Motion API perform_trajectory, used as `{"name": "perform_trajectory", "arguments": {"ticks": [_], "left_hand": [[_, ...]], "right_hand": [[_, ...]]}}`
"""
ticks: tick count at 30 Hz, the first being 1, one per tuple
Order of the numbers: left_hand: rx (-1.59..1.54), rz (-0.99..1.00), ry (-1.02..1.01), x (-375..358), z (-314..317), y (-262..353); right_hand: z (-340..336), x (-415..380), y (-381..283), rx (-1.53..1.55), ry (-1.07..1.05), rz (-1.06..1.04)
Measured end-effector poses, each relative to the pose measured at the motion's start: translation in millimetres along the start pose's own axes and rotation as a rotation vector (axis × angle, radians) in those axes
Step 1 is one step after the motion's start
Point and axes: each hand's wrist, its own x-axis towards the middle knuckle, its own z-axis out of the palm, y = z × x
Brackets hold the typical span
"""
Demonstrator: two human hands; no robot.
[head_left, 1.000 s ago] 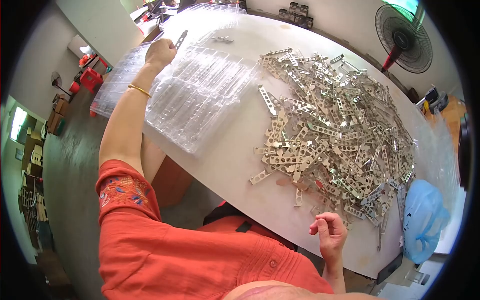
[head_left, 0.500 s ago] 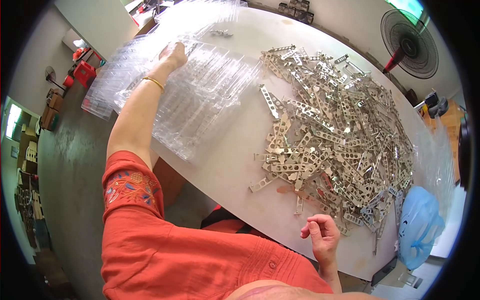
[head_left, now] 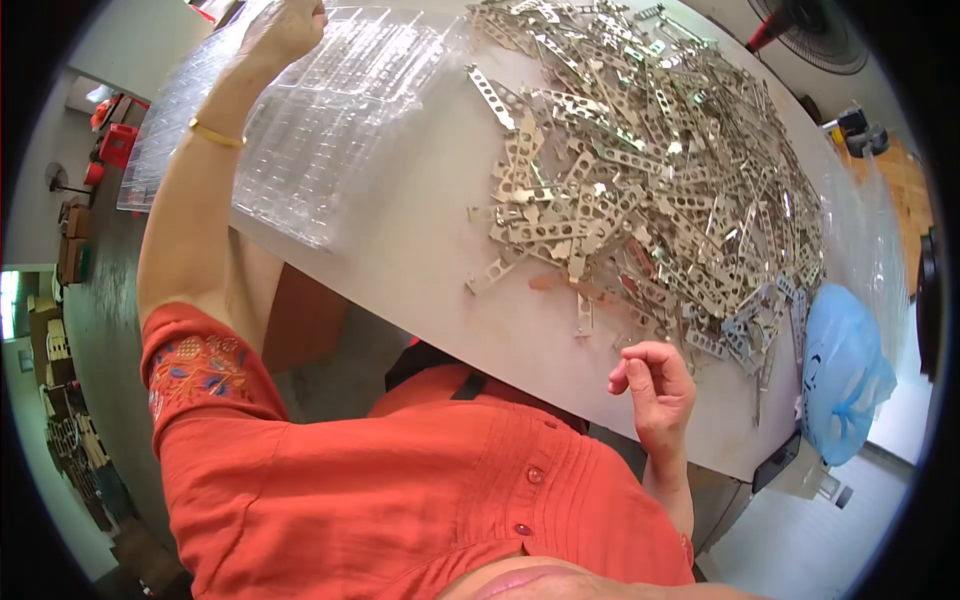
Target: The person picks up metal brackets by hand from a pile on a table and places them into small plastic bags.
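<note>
My left hand (head_left: pixel 287 32) is at the top edge of the view, over the clear plastic trays (head_left: pixel 335 120) on the table. Its fingers look curled, and part of the hand is cut off, so whatever it may hold is hidden. Near the table's front edge, my right hand (head_left: pixel 660 392) hovers with fingers bent in and thumb close to the forefinger. Nothing shows in it. Just beyond it lies a big heap of flat metal strips (head_left: pixel 640 200) with rows of round holes.
A blue plastic bag (head_left: pixel 845 370) sits at the table's right end, beside clear plastic sheeting (head_left: pixel 870 240). A black fan (head_left: pixel 815 35) stands past the far edge. The white table (head_left: pixel 400 270) ends just in front of my body.
The whole view has tilted, so the table and heap appear higher and farther left. My left hand remains over the trays, and the right hand stays curled by the front edge.
</note>
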Motion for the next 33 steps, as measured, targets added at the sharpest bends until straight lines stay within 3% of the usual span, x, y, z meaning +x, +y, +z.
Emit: {"name": "perform_trajectory", "arguments": {"ticks": [1,4,11,14,18,21,24,33], "left_hand": [[-0.065,0.041,0.096,-16,-15,32],[-0.256,0.138,-0.063,-77,-76,126],[-0.561,0.533,-0.157,-204,-64,218],[-0.617,0.45,-0.305,-230,-39,240],[-0.64,0.32,-0.221,-242,-12,261],[-0.586,0.225,-0.307,-241,-7,270],[-0.507,0.272,-0.217,-233,2,274],[-0.408,0.318,-0.256,-215,12,279]], "right_hand": [[-1,0,0,-0.002,0.014,0.01],[-8,-4,1,-0.053,0.025,-0.026],[-19,-19,10,-0.045,0.062,-0.029],[-29,-27,12,-0.032,0.104,0.017],[-48,-28,17,-0.004,0.149,0.05],[-59,-28,13,-0.01,0.181,0.038],[-69,-24,7,-0.047,0.233,-0.006],[-76,-8,-10,-0.119,0.268,-0.005]]}}
